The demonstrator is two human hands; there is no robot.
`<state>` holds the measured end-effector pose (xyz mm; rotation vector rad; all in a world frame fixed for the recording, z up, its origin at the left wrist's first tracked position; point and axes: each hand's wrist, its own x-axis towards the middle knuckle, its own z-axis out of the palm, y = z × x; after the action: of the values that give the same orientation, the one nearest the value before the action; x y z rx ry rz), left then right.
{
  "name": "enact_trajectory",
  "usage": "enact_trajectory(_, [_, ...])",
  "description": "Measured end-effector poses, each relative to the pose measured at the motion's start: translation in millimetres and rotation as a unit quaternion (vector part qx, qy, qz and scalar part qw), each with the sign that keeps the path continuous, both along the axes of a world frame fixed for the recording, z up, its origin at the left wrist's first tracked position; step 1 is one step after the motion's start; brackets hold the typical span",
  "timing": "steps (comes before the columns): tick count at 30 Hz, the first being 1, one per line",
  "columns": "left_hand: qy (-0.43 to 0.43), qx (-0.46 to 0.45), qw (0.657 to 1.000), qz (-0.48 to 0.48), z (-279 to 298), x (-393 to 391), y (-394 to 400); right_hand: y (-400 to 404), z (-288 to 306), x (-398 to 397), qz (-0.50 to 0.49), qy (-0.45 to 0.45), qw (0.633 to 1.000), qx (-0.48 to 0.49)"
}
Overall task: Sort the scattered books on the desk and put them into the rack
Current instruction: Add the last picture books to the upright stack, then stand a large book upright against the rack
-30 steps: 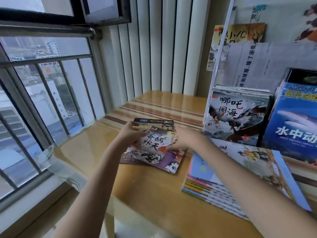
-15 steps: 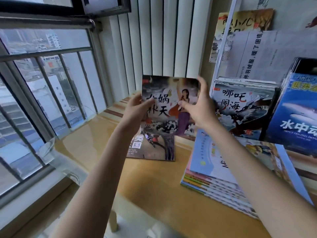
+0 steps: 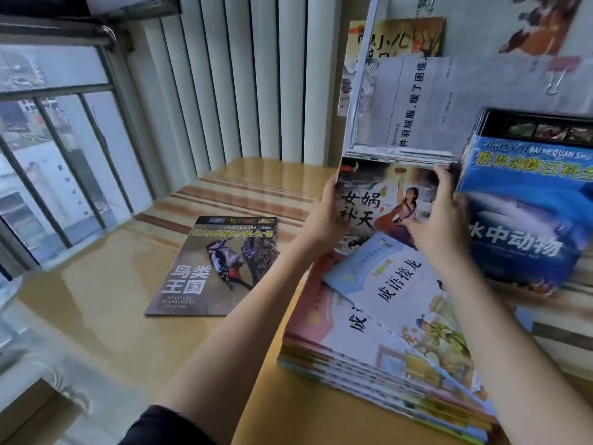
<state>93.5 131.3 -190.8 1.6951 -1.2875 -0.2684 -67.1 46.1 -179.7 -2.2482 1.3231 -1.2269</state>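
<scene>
Both hands hold a thin picture book (image 3: 382,200) with a woman in purple on its cover, upright against the front of the lower left rack slot. My left hand (image 3: 324,216) grips its left edge and my right hand (image 3: 439,216) grips its right side and top corner. The white wire rack (image 3: 359,91) stands at the desk's back right. A bird book (image 3: 218,268) with a woodpecker cover lies flat on the desk to the left. A stack of pastel books (image 3: 378,342) lies flat in front of the rack, under my right forearm.
A blue sea-animal book (image 3: 526,213) stands in the rack slot to the right of the held book. Papers and a yellow book (image 3: 401,36) fill the upper rack. A barred window (image 3: 57,149) and white vertical blinds (image 3: 231,78) border the glossy wooden desk (image 3: 128,316).
Both hands lifted the picture book off the bird book, raised it upright and carried it right to the rack's lower left slot. The bird book now lies uncovered.
</scene>
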Motion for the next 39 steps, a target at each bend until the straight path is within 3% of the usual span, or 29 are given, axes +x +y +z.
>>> enact_trajectory(3, [0.003,0.004,0.999,0.045,-18,1,-2,4,-1,4,-0.038,0.04,0.998,0.002])
enact_trajectory(7, [-0.001,0.134,0.991,0.029,-20,4,-10,7,9,0,-0.109,0.121,0.986,0.037])
enact_trajectory(10, [-0.017,0.16,0.986,0.037,-18,2,-14,19,8,-8,-0.016,0.283,0.947,0.148])
enact_trajectory(13, [-0.04,0.161,0.986,0.033,-18,0,-18,44,-10,-6,0.051,0.353,0.916,0.185])
enact_trajectory(16, [-0.038,0.155,0.987,0.014,-18,-6,-18,62,-17,4,0.068,0.37,0.918,0.125])
enact_trajectory(21, [-0.011,0.198,0.98,0.012,-11,-1,-12,70,-12,10,0.109,0.358,0.921,0.11])
enact_trajectory(26, [-0.039,0.2,0.978,0.048,-9,14,11,82,-11,16,0.135,0.391,0.91,0.028])
enact_trajectory(30, [-0.058,0.135,0.977,0.154,-7,44,50,87,6,29,0.113,0.362,0.925,-0.013])
enact_trajectory(32, [-0.103,0.156,0.938,0.292,-9,72,80,96,17,52,0.171,0.285,0.942,0.04])
enact_trajectory(34, [-0.087,0.233,0.893,0.376,-15,101,108,107,18,81,0.211,0.283,0.929,0.112])
enact_trajectory(35, [-0.058,0.28,0.883,0.373,-17,112,120,113,13,95,0.208,0.339,0.912,0.103])
enact_trajectory(37, [-0.04,0.359,0.884,0.299,-23,122,137,125,-2,119,0.201,0.444,0.87,0.082])
enact_trajectory(39, [-0.041,0.348,0.898,0.265,-29,123,146,133,-16,134,0.225,0.457,0.854,0.104])
